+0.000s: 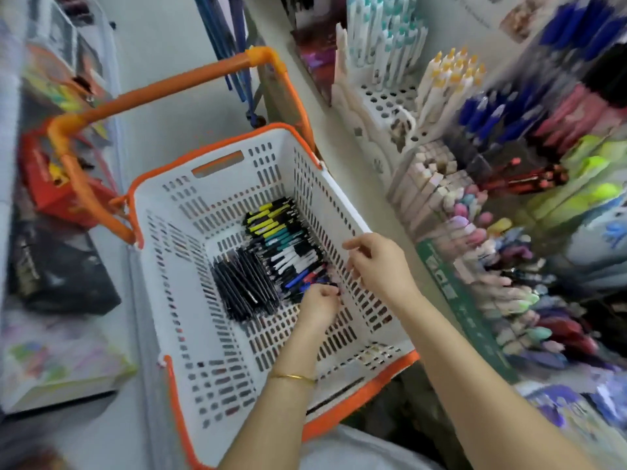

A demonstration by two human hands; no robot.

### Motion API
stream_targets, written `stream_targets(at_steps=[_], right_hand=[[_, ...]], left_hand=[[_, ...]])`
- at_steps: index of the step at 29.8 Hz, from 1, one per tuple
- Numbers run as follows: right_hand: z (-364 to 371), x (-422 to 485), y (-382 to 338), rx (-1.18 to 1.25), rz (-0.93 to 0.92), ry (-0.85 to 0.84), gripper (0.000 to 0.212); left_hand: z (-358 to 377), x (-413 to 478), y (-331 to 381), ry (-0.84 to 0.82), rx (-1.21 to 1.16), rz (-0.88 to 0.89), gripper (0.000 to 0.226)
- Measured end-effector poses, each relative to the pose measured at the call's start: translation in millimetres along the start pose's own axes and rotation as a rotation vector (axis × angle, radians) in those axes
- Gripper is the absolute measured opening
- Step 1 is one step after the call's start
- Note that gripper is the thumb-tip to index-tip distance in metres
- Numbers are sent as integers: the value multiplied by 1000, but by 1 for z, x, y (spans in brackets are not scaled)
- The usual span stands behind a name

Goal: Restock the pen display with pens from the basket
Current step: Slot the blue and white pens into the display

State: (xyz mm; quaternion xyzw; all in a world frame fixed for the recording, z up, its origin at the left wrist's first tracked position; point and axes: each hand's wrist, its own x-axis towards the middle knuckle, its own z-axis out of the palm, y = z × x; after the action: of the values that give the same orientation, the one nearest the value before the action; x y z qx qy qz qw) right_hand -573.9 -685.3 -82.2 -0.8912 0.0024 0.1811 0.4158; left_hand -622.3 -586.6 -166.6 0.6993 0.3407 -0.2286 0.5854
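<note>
**Position of the work.** The pens (271, 252) lie in a pile on the floor of the basket (176, 300), towards its right wall. The black pens at the left of the pile run diagonally, from far-left to near-right. The yellow, teal, white and blue ones beside them lie crosswise, their long axes roughly left to right. The pen display (441, 266) stands just beside the basket, on the person's right, with its racks of upright pens rising away from the basket rim. A transfer therefore runs up and to the right, over the right wall.

**Nearer hand.** The left hand (319, 301) is down inside the basket at the near end of the pile and touches it. The right hand (380, 262) is higher, over the right wall, between the pile and the display.

**Hand state.**
- Left hand: the fingers curl down onto the blue and red pens at the near edge and appear to pinch one or more. Blur hides how many.
- Right hand: the fingers are loosely bent, with one finger reaching out to the left. No pen shows in its grasp.

**Judgement.** The step in hand is picking up. The right hand is better placed to carry pens to the display.
</note>
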Motion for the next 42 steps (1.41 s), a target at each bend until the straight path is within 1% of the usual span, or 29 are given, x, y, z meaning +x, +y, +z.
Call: stream_targets(at_steps=[2, 3, 4, 5, 8, 10, 12, 13, 15, 17, 19, 23, 26, 32, 35, 38, 42], right_hand=[[10, 7, 6, 18, 35, -33, 33], [14, 11, 8, 27, 43, -41, 34], [19, 13, 12, 36, 48, -50, 36], [25, 15, 16, 38, 52, -61, 38], [40, 18, 33, 5, 63, -111, 39], [46, 20, 41, -31, 63, -154, 40], [49, 23, 43, -23, 66, -155, 39], [49, 25, 43, -10, 65, -147, 38], [50, 29, 44, -3, 67, -143, 36], [51, 31, 45, 6, 73, -142, 37], [52, 30, 47, 28, 90, -138, 37], [52, 32, 47, 36, 85, -139, 37], [54, 33, 48, 17, 77, -125, 37], [55, 35, 51, 1, 56, -94, 34], [56, 35, 52, -2, 47, -92, 33], [56, 35, 53, -15, 34, -90, 33], [56, 36, 54, -11, 21, -86, 33]], left_hand=[[-1, 23, -24, -18, 265, 3, 31], [-1, 33, -32, -3, 403, 2, 26], [-1, 41, -38, 28, 531, -5, 14], [-2, 50, -44, 73, 637, 4, 10], [-5, 71, -56, 281, 890, 121, 40], [-6, 84, -64, 312, 1045, 216, 55], [-6, 96, -73, 341, 1188, 276, 66], [-5, 100, -76, 376, 1232, 301, 66], [-2, 104, -83, 401, 1300, 346, 52], [-1, 105, -85, 431, 1309, 429, 39], [-2, 108, -85, 446, 1269, 464, 36], [-4, 110, -91, 398, 1186, 470, 50], [-3, 108, -95, 386, 1144, 489, 55], [-5, 111, -95, 335, 1148, 460, 70], [-6, 111, -95, 305, 1150, 412, 74], [-6, 114, -93, 260, 1141, 406, 79], [-8, 116, -84, 290, 1114, 396, 77]])
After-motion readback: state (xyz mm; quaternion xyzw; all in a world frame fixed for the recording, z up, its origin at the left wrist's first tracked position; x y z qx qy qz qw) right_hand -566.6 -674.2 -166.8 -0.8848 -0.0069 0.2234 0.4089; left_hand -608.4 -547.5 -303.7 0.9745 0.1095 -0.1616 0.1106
